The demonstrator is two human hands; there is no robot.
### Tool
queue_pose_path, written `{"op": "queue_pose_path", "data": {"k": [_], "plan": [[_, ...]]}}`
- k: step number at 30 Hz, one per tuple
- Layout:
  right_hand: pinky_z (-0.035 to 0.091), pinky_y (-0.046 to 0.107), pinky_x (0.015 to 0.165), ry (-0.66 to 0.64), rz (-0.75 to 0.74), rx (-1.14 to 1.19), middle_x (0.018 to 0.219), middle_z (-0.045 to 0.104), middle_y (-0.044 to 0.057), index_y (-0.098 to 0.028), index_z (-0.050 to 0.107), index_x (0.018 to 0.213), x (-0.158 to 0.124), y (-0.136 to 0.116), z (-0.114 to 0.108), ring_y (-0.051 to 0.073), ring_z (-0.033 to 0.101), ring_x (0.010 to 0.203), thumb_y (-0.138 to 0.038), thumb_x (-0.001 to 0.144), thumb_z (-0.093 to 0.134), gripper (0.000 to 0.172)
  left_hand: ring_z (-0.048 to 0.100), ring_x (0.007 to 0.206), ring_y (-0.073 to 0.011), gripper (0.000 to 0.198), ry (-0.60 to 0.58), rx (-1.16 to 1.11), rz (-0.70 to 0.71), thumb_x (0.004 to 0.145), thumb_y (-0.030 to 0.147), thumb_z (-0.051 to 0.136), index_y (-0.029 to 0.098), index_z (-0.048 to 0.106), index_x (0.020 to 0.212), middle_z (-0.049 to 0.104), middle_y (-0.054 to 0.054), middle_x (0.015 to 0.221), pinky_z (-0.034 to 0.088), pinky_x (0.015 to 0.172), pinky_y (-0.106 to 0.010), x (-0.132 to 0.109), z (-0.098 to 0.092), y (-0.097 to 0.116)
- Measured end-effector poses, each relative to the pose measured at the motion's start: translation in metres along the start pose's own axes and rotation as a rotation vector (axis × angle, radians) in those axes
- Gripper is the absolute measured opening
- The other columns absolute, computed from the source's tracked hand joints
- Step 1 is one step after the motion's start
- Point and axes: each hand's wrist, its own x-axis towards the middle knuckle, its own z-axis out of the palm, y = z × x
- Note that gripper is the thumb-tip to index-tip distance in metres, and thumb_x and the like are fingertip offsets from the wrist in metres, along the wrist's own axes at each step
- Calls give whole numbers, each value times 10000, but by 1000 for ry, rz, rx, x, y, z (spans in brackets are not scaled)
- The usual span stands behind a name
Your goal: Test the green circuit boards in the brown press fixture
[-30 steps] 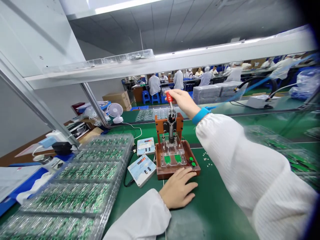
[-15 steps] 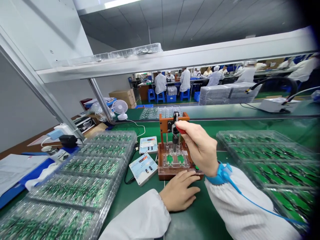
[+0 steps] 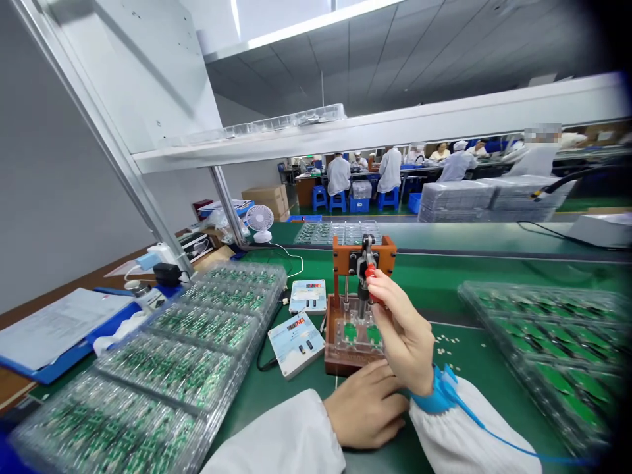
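Toggle clamp (image 3: 366, 263) above two green boards (image 3: 350, 332)

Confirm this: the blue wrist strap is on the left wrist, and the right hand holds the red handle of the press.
One thing is wrong: the blue wrist strap is on the right wrist, not the left, as the head view shows. The rest stands: the right hand holds the red handle of the press.

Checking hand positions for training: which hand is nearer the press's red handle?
Right hand holds the red handle. Left hand rests lower, on the green mat, in front of the press.
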Motion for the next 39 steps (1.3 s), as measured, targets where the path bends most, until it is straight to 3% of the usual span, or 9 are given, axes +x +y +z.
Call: {"op": "queue_pose_path", "data": {"k": [5, 10, 16, 20, 22, 26, 31, 34, 39], "plan": [[490, 574, 1149, 48, -1, 1, 1405, 627, 10, -351, 595, 1403, -4, 0, 5, 301, 546, 1362, -27, 971, 525, 545, 672, 1034, -208, 224, 253, -37, -4, 979, 282, 477, 192, 617, 830, 730, -85, 964, 564, 942, -348, -3, 1, -3], [504, 538, 1146, 37, -27, 3, 1411, 622, 7, -346, 568, 1431, -2, -1, 5, 287, 534, 1376, 4, 956, 514, 592, 696, 847, -173, 197, 576, -129, 21, 1010, 289, 490, 192, 556, 852, 723, -43, 816, 576, 740, -293, -4, -11, -2], [480, 498, 1171, 30, -37, 9, 1437, 601, -5, -345, 551, 1448, -3, 1, 5, 270, 511, 1397, 4, 957, 517, 603, 684, 759, -158, 312, 727, -189, -10, 1057, 350, 454, 192, 540, 802, 664, -24, 690, 578, 710, -276, -8, -27, -7], [496, 501, 1156, 24, -52, -3, 1455, 587, 11, -337, 523, 1473, -3, 1, 5, 275, 501, 1406, -2, 962, 513, 610, 670, 810, -173, 203, 753, -171, -262, 1014, 221, 495, 185, 591, 839, 677, -43, 764, 562, 752, -312, -19, -41, -25], [499, 515, 1151, 14, -48, 1, 1465, 580, 14, -346, 512, 1480, -1, 1, 5, 283, 494, 1410, -13, 968, 508, 611, 670, 873, -191, 178, 660, -118, -510, 1010, 241, 494, 185, 627, 905, 699, -66, 869, 556, 800, -342, -26, -53, -43], [509, 509, 1143, 9, -52, 16, 1463, 584, 14, -363, 495, 1491, 1, -1, 5, 283, 485, 1417, -22, 975, 492, 618, 521, 1334, -269, 269, 131, -3, -921, 971, 235, 519, 182, 635, 1208, 619, -129, 1345, 393, 1163, -478, -38, -82, -92], [482, 515, 1165, -8, -33, 35, 1491, 555, 17, -353, 503, 1487, 0, 0, 4, 285, 470, 1429, -35, 982, 489, 597, 125, 1523, -500, 1093, -390, -72, -985, 463, 382, 965, 220, 535, 1454, 289, -179, 1639, 217, 1214, -653, -44, -108, -145], [473, 519, 1171, -9, -33, 48, 1496, 549, 13, -357, 502, 1487, -1, 1, 4, 284, 465, 1433, -37, 985, 480, 596, -61, 1532, -479, 1356, -770, -43, -951, 447, 638, 916, 237, 311, 1592, 39, -153, 1694, 115, 1226, -660, -40, -110, -159], [457, 512, 1183, -11, -29, 57, 1492, 552, 7, -363, 494, 1491, -1, 1, 4, 273, 459, 1437, -30, 988, 469, 604, -78, 1532, -480, 1417, -885, 20, -917, 465, 739, 860, 226, 220, 1621, -7, -139, 1698, 105, 1231, -649, -34, -106, -162]]}}
